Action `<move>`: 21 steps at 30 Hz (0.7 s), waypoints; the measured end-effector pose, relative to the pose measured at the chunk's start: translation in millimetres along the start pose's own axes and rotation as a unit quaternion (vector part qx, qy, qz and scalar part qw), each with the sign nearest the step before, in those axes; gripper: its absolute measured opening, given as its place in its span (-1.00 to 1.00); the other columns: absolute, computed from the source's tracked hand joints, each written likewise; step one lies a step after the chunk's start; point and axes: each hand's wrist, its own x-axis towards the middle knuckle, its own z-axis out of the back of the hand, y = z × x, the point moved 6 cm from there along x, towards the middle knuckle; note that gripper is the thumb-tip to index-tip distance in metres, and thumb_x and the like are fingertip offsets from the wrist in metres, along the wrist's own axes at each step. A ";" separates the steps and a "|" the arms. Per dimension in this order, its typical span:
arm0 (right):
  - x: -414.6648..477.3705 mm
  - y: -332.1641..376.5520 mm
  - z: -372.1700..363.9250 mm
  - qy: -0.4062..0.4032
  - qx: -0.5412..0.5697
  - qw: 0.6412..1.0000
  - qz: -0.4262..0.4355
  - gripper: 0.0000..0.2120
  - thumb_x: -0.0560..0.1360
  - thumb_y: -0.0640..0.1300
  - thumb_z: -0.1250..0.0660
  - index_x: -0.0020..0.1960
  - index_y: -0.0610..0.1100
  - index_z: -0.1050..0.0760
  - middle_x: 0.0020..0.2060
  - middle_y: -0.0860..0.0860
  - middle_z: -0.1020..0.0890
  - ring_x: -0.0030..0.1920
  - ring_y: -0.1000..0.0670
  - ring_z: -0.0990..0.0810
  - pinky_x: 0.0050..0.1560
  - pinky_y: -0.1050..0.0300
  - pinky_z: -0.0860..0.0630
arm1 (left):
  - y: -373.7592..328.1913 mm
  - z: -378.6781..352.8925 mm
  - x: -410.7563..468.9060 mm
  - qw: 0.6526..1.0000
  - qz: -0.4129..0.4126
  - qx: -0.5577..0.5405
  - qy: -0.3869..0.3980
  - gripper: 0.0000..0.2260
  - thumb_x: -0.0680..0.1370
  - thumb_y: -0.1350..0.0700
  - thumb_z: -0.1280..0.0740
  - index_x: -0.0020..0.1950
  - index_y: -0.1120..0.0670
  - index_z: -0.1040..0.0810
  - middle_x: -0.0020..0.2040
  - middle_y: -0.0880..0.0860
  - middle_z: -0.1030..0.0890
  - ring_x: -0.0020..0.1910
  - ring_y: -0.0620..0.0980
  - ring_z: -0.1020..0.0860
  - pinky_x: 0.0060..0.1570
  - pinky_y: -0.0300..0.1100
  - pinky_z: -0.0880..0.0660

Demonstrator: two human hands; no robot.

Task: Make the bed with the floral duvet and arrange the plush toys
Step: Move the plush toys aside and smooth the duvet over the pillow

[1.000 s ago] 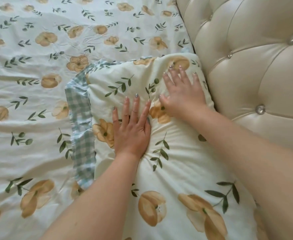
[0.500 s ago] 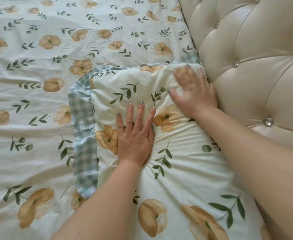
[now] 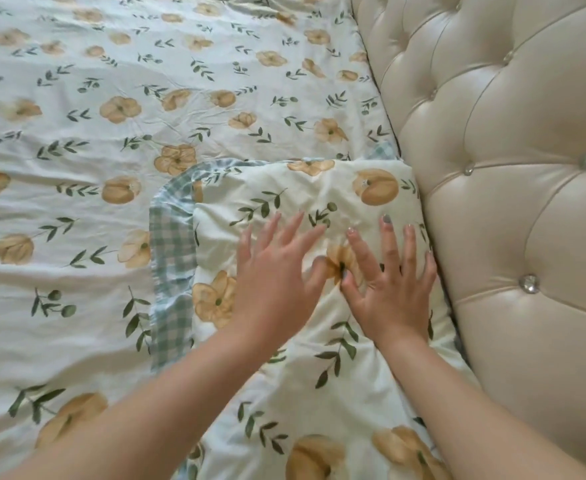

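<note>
A floral pillow (image 3: 312, 188) with a green checked border (image 3: 172, 244) lies against the headboard, on top of the cream floral duvet (image 3: 111, 116). My left hand (image 3: 274, 282) is flat over the pillow's middle, fingers spread, blurred with motion. My right hand (image 3: 393, 289) rests palm down beside it, near the pillow's right edge, fingers apart. Neither hand holds anything. No plush toys are in view.
A cream tufted headboard (image 3: 509, 168) with crystal buttons fills the right side. The duvet spreads across the left and far part of the bed with light creases.
My right hand has slid back from the pillow's far corner toward the middle. My left hand has shifted slightly and spread. The view has moved back, showing more of the bed.
</note>
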 end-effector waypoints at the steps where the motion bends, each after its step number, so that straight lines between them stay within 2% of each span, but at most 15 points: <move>1: -0.4 -1.0 -2.8 -0.009 -0.005 1.000 0.002 -0.42 0.54 0.22 -0.07 0.54 0.19 -0.12 0.56 -0.07 -0.12 0.53 -0.25 -0.09 0.37 -0.39 -0.13 | -10.7 30.1 22.1 0.997 -0.034 0.000 -0.075 -0.58 0.59 -0.13 -0.10 0.47 -0.21 -0.27 0.54 -0.13 -0.20 0.55 -0.07 -0.05 0.51 0.06 0.18; 3: 1.5 -0.4 -3.3 -0.021 -0.010 1.000 0.000 -0.43 0.54 0.21 -0.05 0.54 0.19 -0.11 0.56 -0.08 -0.13 0.53 -0.26 -0.10 0.37 -0.38 -0.12 | -14.6 68.7 66.1 0.974 -0.043 0.052 -0.216 -0.52 0.57 -0.09 -0.12 0.50 -0.11 -0.25 0.51 -0.07 -0.28 0.52 -0.03 -0.17 0.51 0.08 0.12; 4: 2.5 -1.2 -5.2 -0.028 -0.012 1.000 -0.001 -0.43 0.55 0.21 -0.05 0.54 0.19 -0.10 0.56 -0.08 -0.13 0.53 -0.26 -0.10 0.37 -0.38 -0.11 | -7.7 71.4 81.7 0.964 -0.019 0.090 -0.248 -0.47 0.56 -0.07 -0.12 0.53 -0.05 -0.19 0.52 -0.03 -0.26 0.52 0.00 -0.18 0.50 0.09 0.11; 5: 2.2 -1.2 -7.0 -0.032 -0.017 0.999 -0.001 -0.44 0.55 0.21 -0.05 0.54 0.20 -0.10 0.56 -0.08 -0.14 0.53 -0.25 -0.10 0.37 -0.37 -0.11 | 4.0 57.2 90.1 0.967 0.011 0.127 -0.221 -0.44 0.56 -0.07 -0.11 0.56 -0.02 -0.11 0.54 0.00 -0.19 0.53 0.03 -0.13 0.51 0.11 0.12; 6: 1.4 -0.8 -8.0 -0.038 -0.023 0.999 0.003 -0.45 0.56 0.21 -0.04 0.54 0.19 -0.10 0.56 -0.08 -0.14 0.53 -0.25 -0.10 0.38 -0.36 -0.11 | 19.9 26.7 92.1 0.981 0.041 0.151 -0.117 -0.42 0.59 -0.09 -0.07 0.58 -0.02 0.00 0.58 0.03 -0.07 0.56 0.06 -0.03 0.50 0.13 0.14; 8: 0.1 0.0 -10.1 -0.049 -0.020 0.999 0.011 -0.47 0.58 0.21 -0.04 0.54 0.20 -0.11 0.55 -0.08 -0.15 0.53 -0.25 -0.11 0.38 -0.35 -0.09 | 49.9 -34.5 80.4 0.975 0.087 0.176 0.105 -0.44 0.63 -0.14 0.02 0.58 -0.08 0.14 0.59 0.03 0.15 0.56 0.09 0.17 0.49 0.18 0.19; 9: 0.0 -0.2 -11.1 -0.047 -0.015 0.999 0.010 -0.47 0.58 0.20 -0.03 0.53 0.20 -0.12 0.55 -0.08 -0.16 0.53 -0.25 -0.10 0.38 -0.35 -0.08 | 54.6 -41.4 82.4 0.973 0.086 0.151 0.153 -0.45 0.63 -0.15 0.00 0.58 -0.10 0.09 0.59 0.02 0.15 0.56 0.10 0.18 0.48 0.20 0.20; 11: -0.5 -1.7 -11.7 -0.051 -0.010 0.999 0.004 -0.48 0.58 0.21 -0.02 0.53 0.20 -0.13 0.55 -0.07 -0.16 0.53 -0.24 -0.10 0.39 -0.34 -0.08 | 23.7 -6.0 107.2 0.987 0.021 0.137 0.080 -0.49 0.61 -0.11 -0.11 0.55 -0.08 -0.11 0.59 0.00 -0.04 0.56 0.09 0.02 0.49 0.19 0.17; 12: -0.1 -2.0 -12.4 -0.057 -0.008 0.998 0.003 -0.48 0.58 0.21 -0.02 0.53 0.20 -0.14 0.55 -0.07 -0.16 0.53 -0.24 -0.10 0.39 -0.34 -0.08 | 3.9 16.9 115.8 0.987 -0.010 0.157 -0.021 -0.51 0.60 -0.09 -0.11 0.54 -0.08 -0.17 0.57 -0.02 -0.14 0.55 0.06 -0.07 0.50 0.15 0.13; 13: 0.3 -2.4 -13.4 -0.057 -0.005 0.998 0.002 -0.48 0.58 0.21 -0.03 0.53 0.20 -0.15 0.55 -0.07 -0.17 0.53 -0.24 -0.11 0.39 -0.34 -0.08 | -9.6 28.1 119.4 0.979 -0.030 0.175 -0.098 -0.51 0.60 -0.07 -0.08 0.53 -0.08 -0.18 0.55 -0.04 -0.18 0.54 0.04 -0.10 0.50 0.11 0.10; 14: 1.4 -3.1 -13.7 -0.059 -0.002 0.998 0.003 -0.48 0.58 0.21 -0.03 0.53 0.20 -0.15 0.55 -0.07 -0.18 0.53 -0.24 -0.11 0.39 -0.34 -0.09 | -15.2 29.2 120.3 0.976 -0.062 0.169 -0.122 -0.50 0.60 -0.07 -0.04 0.55 -0.09 -0.12 0.56 -0.05 -0.14 0.54 0.03 -0.08 0.51 0.09 0.10; 16: 0.2 -3.7 -15.2 -0.073 0.000 0.997 0.001 -0.49 0.58 0.21 -0.04 0.52 0.19 -0.17 0.54 -0.07 -0.20 0.53 -0.24 -0.13 0.38 -0.33 -0.10 | -6.2 -15.5 116.1 0.975 -0.144 0.162 0.057 -0.50 0.64 -0.08 0.04 0.57 -0.13 0.11 0.59 -0.06 0.07 0.57 0.04 0.10 0.51 0.06 0.19; 18: 0.8 -2.6 -16.1 -0.085 -0.001 0.996 0.002 -0.49 0.58 0.21 -0.04 0.52 0.19 -0.18 0.54 -0.07 -0.21 0.53 -0.24 -0.14 0.39 -0.32 -0.11 | 19.6 -37.9 111.4 0.951 -0.125 0.182 0.217 -0.51 0.67 -0.06 0.04 0.56 -0.17 0.17 0.58 -0.09 0.15 0.56 0.01 0.14 0.50 0.07 0.23; 19: 0.9 -2.5 -16.4 -0.084 0.001 0.996 0.001 -0.48 0.58 0.21 -0.04 0.52 0.18 -0.18 0.54 -0.07 -0.21 0.53 -0.24 -0.14 0.38 -0.32 -0.11 | 7.7 -52.3 110.7 0.958 -0.097 0.161 0.218 -0.51 0.67 -0.02 -0.02 0.57 -0.15 0.07 0.59 -0.09 0.08 0.56 0.00 0.06 0.50 0.11 0.21; 21: 4.3 -3.8 -16.8 -0.085 0.001 0.996 -0.002 -0.47 0.58 0.21 -0.02 0.53 0.16 -0.17 0.54 -0.08 -0.20 0.53 -0.24 -0.13 0.38 -0.32 -0.11 | -25.4 -46.4 95.0 0.990 -0.066 0.101 0.079 -0.58 0.65 0.07 -0.09 0.53 -0.03 -0.22 0.57 -0.01 -0.13 0.53 0.01 -0.14 0.50 0.14 0.02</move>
